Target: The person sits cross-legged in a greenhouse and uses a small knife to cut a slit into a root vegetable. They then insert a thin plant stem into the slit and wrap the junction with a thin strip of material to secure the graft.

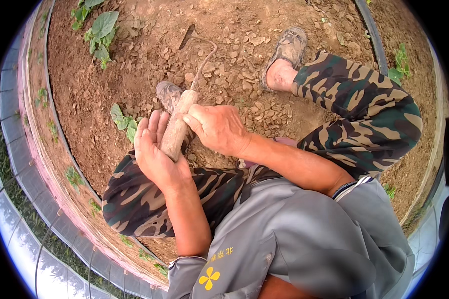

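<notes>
A hand hoe with a thick, worn wooden handle (178, 125) is held at a slant before me. My right hand (220, 129) grips the upper part of that handle, thumb laid along it. Against the palm of my left hand (161, 157) rests the handle's lower end; this palm faces up, its fingers stretched out and not wrapped round the wood. A thin, curved metal neck (204, 61) runs from the handle to a narrow dark blade (186, 36), which is over the crumbly dry soil (232, 71).
Leafy seedlings (101, 35) grow at the upper left, and a smaller seedling (124, 121) stands close by my left hand. Black irrigation hoses (60, 112) (374, 37) run along both sides. My shoes (290, 45) (168, 93) are on the soil. Plastic sheeting (18, 239) curves along the left.
</notes>
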The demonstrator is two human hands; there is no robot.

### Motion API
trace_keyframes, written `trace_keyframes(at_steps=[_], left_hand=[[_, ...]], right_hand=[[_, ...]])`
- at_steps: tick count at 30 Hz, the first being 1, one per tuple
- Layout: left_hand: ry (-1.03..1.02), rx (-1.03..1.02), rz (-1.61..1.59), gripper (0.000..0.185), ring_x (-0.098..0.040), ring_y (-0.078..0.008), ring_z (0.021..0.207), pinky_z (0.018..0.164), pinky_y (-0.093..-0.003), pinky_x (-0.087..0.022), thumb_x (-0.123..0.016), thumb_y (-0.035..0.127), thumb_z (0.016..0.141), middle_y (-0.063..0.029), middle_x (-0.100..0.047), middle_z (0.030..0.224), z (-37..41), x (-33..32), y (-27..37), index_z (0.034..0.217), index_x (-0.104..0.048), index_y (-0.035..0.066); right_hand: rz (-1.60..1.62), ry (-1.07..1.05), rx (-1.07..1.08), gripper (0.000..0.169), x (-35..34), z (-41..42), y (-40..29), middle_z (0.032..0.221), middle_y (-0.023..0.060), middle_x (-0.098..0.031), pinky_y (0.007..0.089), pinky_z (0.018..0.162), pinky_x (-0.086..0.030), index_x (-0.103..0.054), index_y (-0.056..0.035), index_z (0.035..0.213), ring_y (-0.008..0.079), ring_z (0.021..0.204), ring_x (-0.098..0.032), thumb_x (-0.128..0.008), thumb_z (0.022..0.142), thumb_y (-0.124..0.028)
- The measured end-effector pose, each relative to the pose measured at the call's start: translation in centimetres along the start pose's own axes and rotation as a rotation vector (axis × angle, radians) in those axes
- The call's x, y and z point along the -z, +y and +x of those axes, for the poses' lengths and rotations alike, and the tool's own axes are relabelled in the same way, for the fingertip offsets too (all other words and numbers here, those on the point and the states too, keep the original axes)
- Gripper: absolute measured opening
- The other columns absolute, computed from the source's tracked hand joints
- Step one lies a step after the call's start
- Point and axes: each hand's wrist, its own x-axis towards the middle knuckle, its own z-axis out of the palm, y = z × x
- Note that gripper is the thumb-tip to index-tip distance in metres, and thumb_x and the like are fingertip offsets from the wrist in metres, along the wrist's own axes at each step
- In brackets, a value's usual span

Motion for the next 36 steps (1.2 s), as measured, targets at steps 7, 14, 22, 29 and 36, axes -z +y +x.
trace_keyframes(at_steps=[7, 14, 22, 29, 36], left_hand=[[0.007, 0.034, -0.065, 0.044, -0.055, -0.0375, 0.116, 0.098, -0.0478, -0.048, -0.036, 0.014, 0.099, -0.0302, -0.05, 0.128, -0.1, -0.1, 0.2, 0.133, -0.033, -0.014], [0.075, 0.12, -0.148, 0.047, -0.05, -0.0381, 0.123, 0.103, -0.0512, -0.044, -0.038, 0.018, 0.1, -0.0286, -0.048, 0.131, 0.2, 0.0, 0.3, 0.135, -0.032, -0.013], [0.036, 0.127, -0.141, 0.046, -0.051, -0.0369, 0.122, 0.103, -0.0497, -0.044, -0.039, 0.018, 0.1, -0.0296, -0.048, 0.131, -0.2, -0.4, 0.1, 0.134, -0.033, -0.013], [-0.015, 0.017, -0.043, 0.042, -0.057, -0.0356, 0.114, 0.099, -0.0475, -0.049, -0.04, 0.018, 0.101, -0.0295, -0.052, 0.123, -0.4, -1.4, 1.0, 0.13, -0.036, -0.012], [-0.118, -0.21, 0.192, 0.037, -0.063, -0.0404, 0.103, 0.086, -0.0455, -0.056, -0.038, 0.01, 0.097, -0.0291, -0.053, 0.122, -0.3, -0.3, 0.2, 0.127, -0.037, -0.012]], right_hand=[[0.061, 0.083, -0.152, 0.03, -1.2, 0.7, 2.5, 0.063, 0.0185, -0.056, 0.048, 0.054, -0.045, -0.054, -0.0072, 0.081, 0.0405, 0.061, -0.058, -0.049, 0.098, -0.032], [-0.014, 0.093, -0.198, 0.019, -1.5, 1.3, 2.8, 0.062, 0.0167, -0.059, 0.0464, 0.055, -0.05, -0.055, -0.0071, 0.08, 0.0387, 0.061, -0.062, -0.058, 0.089, -0.023], [-0.079, 0.067, -0.281, 0.032, -1.9, 1.4, 4.7, 0.068, 0.0195, -0.059, 0.0506, 0.059, -0.045, -0.054, -0.0058, 0.085, 0.042, 0.067, -0.059, -0.046, 0.099, -0.034], [-0.028, 0.104, -0.337, 0.033, -1.8, 1.4, 6.4, 0.069, 0.0212, -0.056, 0.0493, 0.059, -0.042, -0.053, -0.0043, 0.086, 0.0425, 0.068, -0.057, -0.047, 0.099, -0.034], [0.166, 0.038, -0.278, 0.033, -0.1, 1.7, 3.7, 0.068, 0.0199, -0.054, 0.0463, 0.059, -0.042, -0.054, -0.0034, 0.08, 0.0393, 0.065, -0.054, -0.049, 0.098, -0.031]])
